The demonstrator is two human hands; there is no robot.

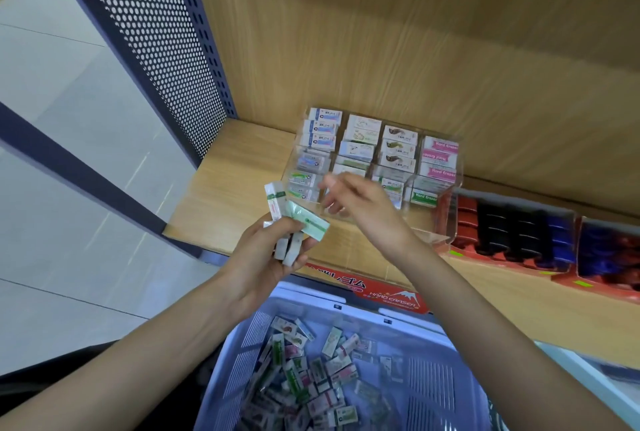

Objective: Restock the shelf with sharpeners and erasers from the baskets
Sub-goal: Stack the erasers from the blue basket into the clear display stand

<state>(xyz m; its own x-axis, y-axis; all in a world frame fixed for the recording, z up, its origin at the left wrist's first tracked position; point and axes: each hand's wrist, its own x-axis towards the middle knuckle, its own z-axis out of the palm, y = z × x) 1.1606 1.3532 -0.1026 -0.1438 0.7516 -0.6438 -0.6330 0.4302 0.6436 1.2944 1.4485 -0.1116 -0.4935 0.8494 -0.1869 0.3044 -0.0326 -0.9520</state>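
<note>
**Several erasers in the left hand, right hand open at the rack**

Head view: the left hand point(266, 254) grips a small bunch of wrapped erasers point(294, 223), fingers curled round their lower ends. Two stick up and fan out above the thumb, one with a green band and one pale green. This hand is above the near left corner of the basket point(311, 295) and in front of the shelf point(221, 195) edge.

The right hand point(360, 204) reaches over the front of the clear rack point(434, 238), fingers loosely spread. It is blurred, and nothing shows between the fingers. It is just right of the held erasers, apart from them.

The rack stands on the wooden shelf, its four columns stocked with erasers in blue, green, brown and pink wrappers. Right of it, touching or nearly so, lie red trays point(464, 250) of dark red, black and blue items, too blurred to name.

Below, the pale blue basket holds a loose pile point(311, 375) of erasers. A red "Hard Eraser" label point(391, 295) lies between the basket and the shelf.
</note>
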